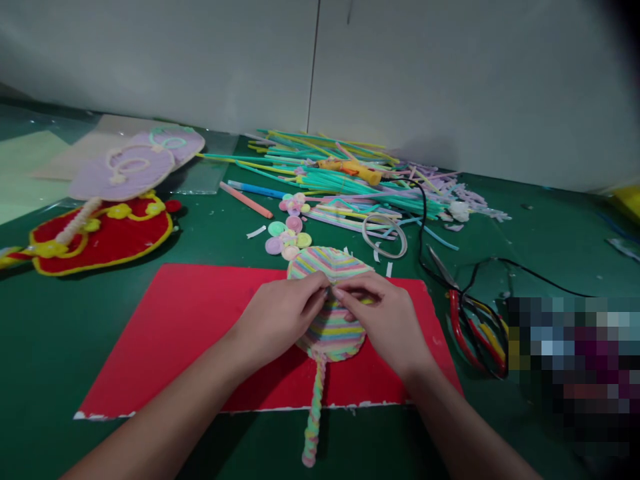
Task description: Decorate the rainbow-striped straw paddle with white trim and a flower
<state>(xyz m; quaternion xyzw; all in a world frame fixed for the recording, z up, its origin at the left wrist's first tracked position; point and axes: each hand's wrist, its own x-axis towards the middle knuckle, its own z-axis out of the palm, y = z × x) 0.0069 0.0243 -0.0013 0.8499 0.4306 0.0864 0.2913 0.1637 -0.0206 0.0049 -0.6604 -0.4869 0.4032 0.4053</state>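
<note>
A round fan (340,330) with pastel stripes of fuzzy pipe cleaner lies on a red sheet (170,333). Its twisted handle (314,413) points toward me, past the sheet's near edge. Over the fan's upper middle, my left hand (283,310) is closed in a pinch. Facing it, my right hand (383,310) also pinches, its fingertips almost meeting the left ones. Whatever lies between the fingertips is too small and covered to name. Just beyond the fan sit pastel pipe-cleaner flowers (289,239).
Behind lies a heap of pipe cleaners (320,180) with a yellow glue gun (350,170) on it. Red-handled scissors (457,307) and a black cord (425,220) are at right. Finished purple fans (130,167) and a red fan (110,233) lie left. A tape ring (385,237) rests near paper scraps.
</note>
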